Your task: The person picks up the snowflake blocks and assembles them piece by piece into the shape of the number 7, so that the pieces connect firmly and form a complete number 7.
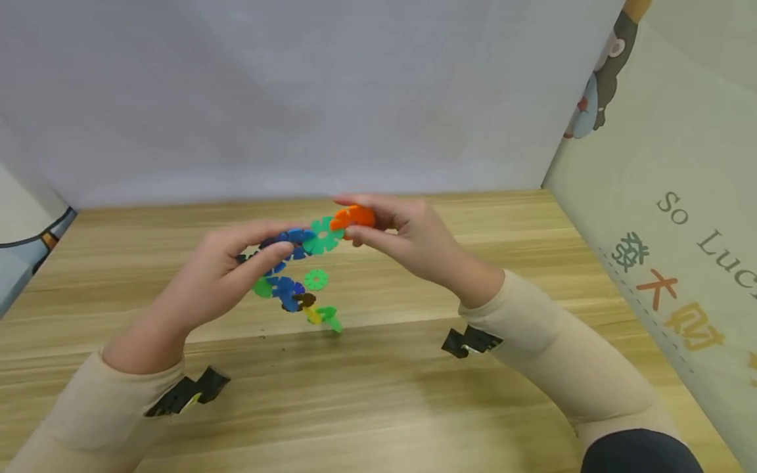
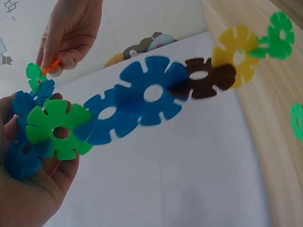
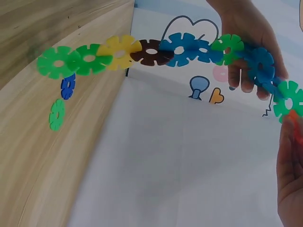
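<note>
Two hands busy above the bench middle: your left hand grips the disc chain, right hand pinches the orange disc. Line its slot with the end green disc, push straight

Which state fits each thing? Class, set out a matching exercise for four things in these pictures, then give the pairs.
Things:
1. orange disc
2. loose green disc
3. brown disc
4. left hand

States:
A. lying alone on the table
B. linked between a blue and a yellow disc
C. pinched by the right hand
D. gripping the chain's blue end

Pairs: 1-C, 2-A, 3-B, 4-D
</note>
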Demonstrator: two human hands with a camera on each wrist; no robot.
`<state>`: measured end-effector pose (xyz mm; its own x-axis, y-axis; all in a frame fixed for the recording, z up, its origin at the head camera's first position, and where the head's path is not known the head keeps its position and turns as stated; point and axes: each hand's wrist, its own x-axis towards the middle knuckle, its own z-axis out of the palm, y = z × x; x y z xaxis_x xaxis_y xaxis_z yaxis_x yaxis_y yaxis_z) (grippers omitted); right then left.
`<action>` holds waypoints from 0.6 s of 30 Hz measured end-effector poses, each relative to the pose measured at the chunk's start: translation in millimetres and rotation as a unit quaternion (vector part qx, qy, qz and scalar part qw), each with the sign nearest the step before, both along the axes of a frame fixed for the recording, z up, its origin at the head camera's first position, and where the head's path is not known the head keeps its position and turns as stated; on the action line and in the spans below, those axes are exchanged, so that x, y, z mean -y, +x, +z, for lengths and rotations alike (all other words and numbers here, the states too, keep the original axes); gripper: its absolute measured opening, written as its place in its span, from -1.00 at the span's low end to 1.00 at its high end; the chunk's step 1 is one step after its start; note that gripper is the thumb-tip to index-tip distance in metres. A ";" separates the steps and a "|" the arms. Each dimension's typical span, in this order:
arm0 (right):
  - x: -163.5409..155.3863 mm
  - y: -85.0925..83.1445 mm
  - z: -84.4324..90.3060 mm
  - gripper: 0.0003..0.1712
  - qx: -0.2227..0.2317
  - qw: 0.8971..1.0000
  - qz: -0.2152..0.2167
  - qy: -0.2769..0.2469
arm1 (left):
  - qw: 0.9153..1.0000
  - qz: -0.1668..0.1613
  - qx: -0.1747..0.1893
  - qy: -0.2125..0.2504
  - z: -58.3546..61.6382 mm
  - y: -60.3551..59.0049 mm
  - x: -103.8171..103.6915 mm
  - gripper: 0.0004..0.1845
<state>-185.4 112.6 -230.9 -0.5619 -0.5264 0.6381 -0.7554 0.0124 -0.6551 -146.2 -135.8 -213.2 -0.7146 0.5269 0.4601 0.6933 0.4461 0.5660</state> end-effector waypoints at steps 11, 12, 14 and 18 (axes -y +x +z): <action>22.2 -14.3 7.3 -0.76 0.081 0.996 -0.018 0.033 | 0.988 0.026 0.149 -0.042 -1.7 -20.5 -17.5 -0.62; 23.6 -15.9 6.9 -0.77 0.081 0.996 -0.014 0.029 | 0.988 0.030 0.146 -0.032 -4.8 -22.5 -18.6 -0.63; 26.1 -19.3 5.3 -0.78 0.086 0.996 0.000 0.018 | 0.989 0.036 0.142 0.008 -11.2 -25.7 -20.5 -0.66; 31.9 -25.5 1.5 -0.81 0.065 0.998 -0.006 0.011 | 0.986 0.048 0.127 0.102 -25.0 -33.1 -25.0 -0.69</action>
<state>-210.8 80.6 -229.4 -0.6460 -0.5326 0.5468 -0.6633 0.0372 -0.7474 -179.3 -110.8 -238.1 -0.8621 0.3667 0.3496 0.4785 0.3622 0.7999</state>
